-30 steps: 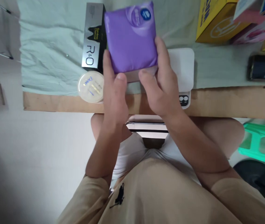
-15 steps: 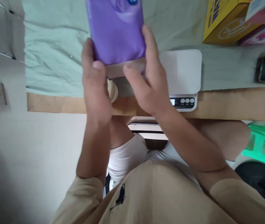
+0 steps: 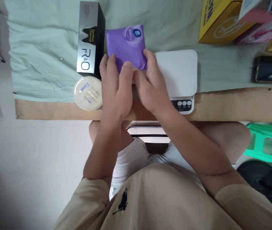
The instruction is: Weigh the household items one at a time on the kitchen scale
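A purple soft pack (image 3: 126, 44) with a dark blue label lies on the green cloth, its near edge between both hands. My left hand (image 3: 117, 86) grips its left and near side, thumb along the near edge. On the right side, my right hand (image 3: 151, 83) has its fingers round the near corner. Just left of the pack stands a black and silver box (image 3: 86, 41) marked R&O. A round cream-coloured tub (image 3: 88, 93) sits beside my left hand at the table edge. Right of my right hand is a white scale (image 3: 177, 73).
Yellow (image 3: 222, 25) and pink boxes (image 3: 262, 33) stand at the back right, with a dark phone (image 3: 271, 69) nearer. The table's wooden front edge (image 3: 234, 103) runs across. A green stool (image 3: 267, 143) is below right.
Both hands have come down and nearer with the purple pack, which now looks smaller and lower. The black and silver box and the whole tub lid have come into view.
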The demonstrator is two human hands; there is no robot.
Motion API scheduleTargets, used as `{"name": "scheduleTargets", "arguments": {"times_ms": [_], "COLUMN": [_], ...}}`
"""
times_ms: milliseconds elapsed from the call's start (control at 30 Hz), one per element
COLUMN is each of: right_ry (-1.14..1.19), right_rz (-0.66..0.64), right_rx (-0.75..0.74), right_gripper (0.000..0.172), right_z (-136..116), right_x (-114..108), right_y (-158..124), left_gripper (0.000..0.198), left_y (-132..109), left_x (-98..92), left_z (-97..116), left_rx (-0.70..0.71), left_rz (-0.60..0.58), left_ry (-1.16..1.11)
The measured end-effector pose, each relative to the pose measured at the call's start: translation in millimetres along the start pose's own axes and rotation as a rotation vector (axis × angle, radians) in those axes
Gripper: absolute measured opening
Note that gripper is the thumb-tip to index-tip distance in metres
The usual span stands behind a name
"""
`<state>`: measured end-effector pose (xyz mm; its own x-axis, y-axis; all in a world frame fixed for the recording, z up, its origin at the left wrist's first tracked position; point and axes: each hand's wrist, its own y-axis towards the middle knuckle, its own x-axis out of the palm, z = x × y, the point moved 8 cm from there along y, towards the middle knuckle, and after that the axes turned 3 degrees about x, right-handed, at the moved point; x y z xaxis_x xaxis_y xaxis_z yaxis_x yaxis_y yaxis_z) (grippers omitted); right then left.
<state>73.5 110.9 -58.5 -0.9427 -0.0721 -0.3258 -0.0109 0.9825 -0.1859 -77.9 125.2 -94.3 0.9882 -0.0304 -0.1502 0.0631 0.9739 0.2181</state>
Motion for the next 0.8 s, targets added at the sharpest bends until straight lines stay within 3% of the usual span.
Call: {"name": "scheduleTargets", "arguments": {"times_ms": [100,300,467,600,667,700,800], "right_ry": [0.039,0.17,0.288,0.407,0.429,0.436,0.463], "right_rz": [-0.016,-0.072,-0.026,0.039,0.105,0.148,0.236], "right_rx": [0.045,0.215,0.094,-0.077,-0.165,-0.203,-0.242], "right_gripper": [0.06,0.055,0.045,0.049,0.025,0.016,0.044], "right_z": [-0.6,-8.9,-3.6,0.4,4.3,8.5,33.7], "right_x": [4.8,11.2,6.2,-20.8,-46.6,-61.6,-100.7], "right_y": [2.1,4.0,0.2,-22.7,-39.7,-48.5,-69.2], "left_gripper": [0.063,0.061,0.047,0.042,0.031,0.035,0.044], "left_y": [-7.3,-13.7,-17.2,-22.3,-25.7,-28.3,-40.8], "left_x": [4.0,22.4,30.9,37.8,47.4,54.7,79.3], "left_z": [16.7,72.0,90.2,91.2,92.0,93.9,99.0], "left_rx": [-0.046,0.184,0.421,0.491,0.459,0.461,0.506], "left_rz": [0.093,0.125,0.127,0.174,0.15,0.103,-0.112], "left_ry": [0.021,0.162,0.129,0.012,-0.009,-0.031,-0.143]}}
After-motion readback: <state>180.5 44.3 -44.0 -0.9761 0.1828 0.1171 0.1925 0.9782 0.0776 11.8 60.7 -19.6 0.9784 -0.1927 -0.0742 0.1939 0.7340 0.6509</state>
